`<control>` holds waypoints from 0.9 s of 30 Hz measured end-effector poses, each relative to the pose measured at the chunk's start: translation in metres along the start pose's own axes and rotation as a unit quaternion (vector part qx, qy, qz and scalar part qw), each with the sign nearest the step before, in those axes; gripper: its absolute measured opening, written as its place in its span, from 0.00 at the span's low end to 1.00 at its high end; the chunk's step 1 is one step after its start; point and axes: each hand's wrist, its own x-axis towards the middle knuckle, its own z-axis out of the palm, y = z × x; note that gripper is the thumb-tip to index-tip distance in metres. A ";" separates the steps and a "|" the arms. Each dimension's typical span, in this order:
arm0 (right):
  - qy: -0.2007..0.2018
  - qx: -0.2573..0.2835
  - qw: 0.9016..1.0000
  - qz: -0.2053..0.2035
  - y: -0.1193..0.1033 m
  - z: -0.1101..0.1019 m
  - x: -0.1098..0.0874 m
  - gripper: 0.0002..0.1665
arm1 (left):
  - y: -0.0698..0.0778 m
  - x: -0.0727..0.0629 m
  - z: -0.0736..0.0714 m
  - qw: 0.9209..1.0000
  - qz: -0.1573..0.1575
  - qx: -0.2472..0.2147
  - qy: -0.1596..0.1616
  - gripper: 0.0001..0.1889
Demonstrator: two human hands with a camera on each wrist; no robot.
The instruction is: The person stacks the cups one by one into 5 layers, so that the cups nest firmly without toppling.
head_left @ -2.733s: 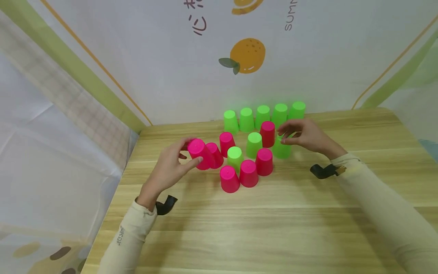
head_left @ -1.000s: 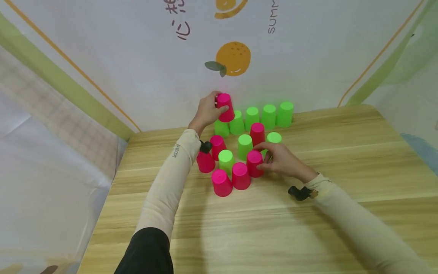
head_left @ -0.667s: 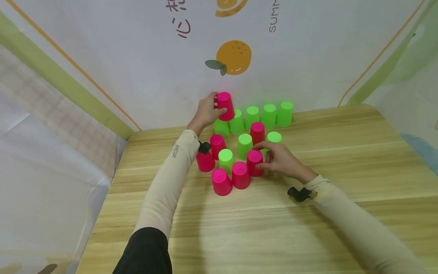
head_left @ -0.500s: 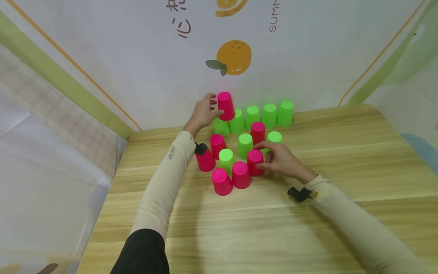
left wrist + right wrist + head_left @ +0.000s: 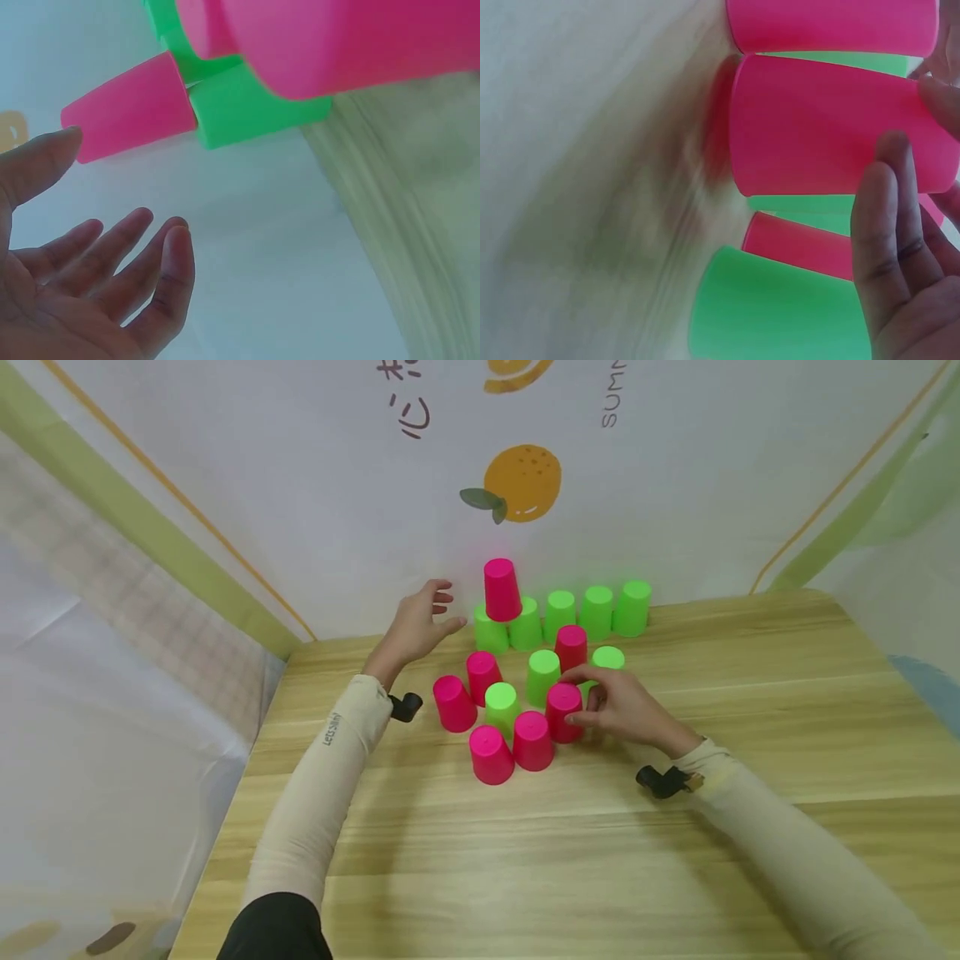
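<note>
Upside down, a pink plastic cup sits on the two leftmost green cups of the back row. Just left of it hovers my left hand, fingers relaxed and holding nothing. The left wrist view shows a gap between that hand and the raised pink cup. My right hand pinches another pink cup, which stands inverted on the table. In the right wrist view, fingers lie against the side of this pink cup.
Near the right hand stand more inverted cups: two pink front cups, a green cup, another green cup and a pink cup behind. Two pink cups stand at left. A white printed cloth hangs behind the wooden table.
My left hand carried a pink cup to the back row, let go of it and drew back left. My right hand moved from a green cup to a pink one and stayed there.
</note>
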 end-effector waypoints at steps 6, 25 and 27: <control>0.004 -0.011 1.000 0.004 -0.005 -0.009 0.000 0.31 | -0.001 -0.031 0.003 0.999 0.032 -0.003 0.016 0.33; -0.023 0.018 1.000 -0.001 -0.035 -0.059 0.023 0.29 | 0.013 -0.140 0.055 0.986 0.158 0.046 0.032 0.27; -0.018 0.025 1.000 0.002 -0.041 -0.064 0.028 0.29 | 0.010 -0.147 0.061 0.987 0.154 0.047 0.024 0.27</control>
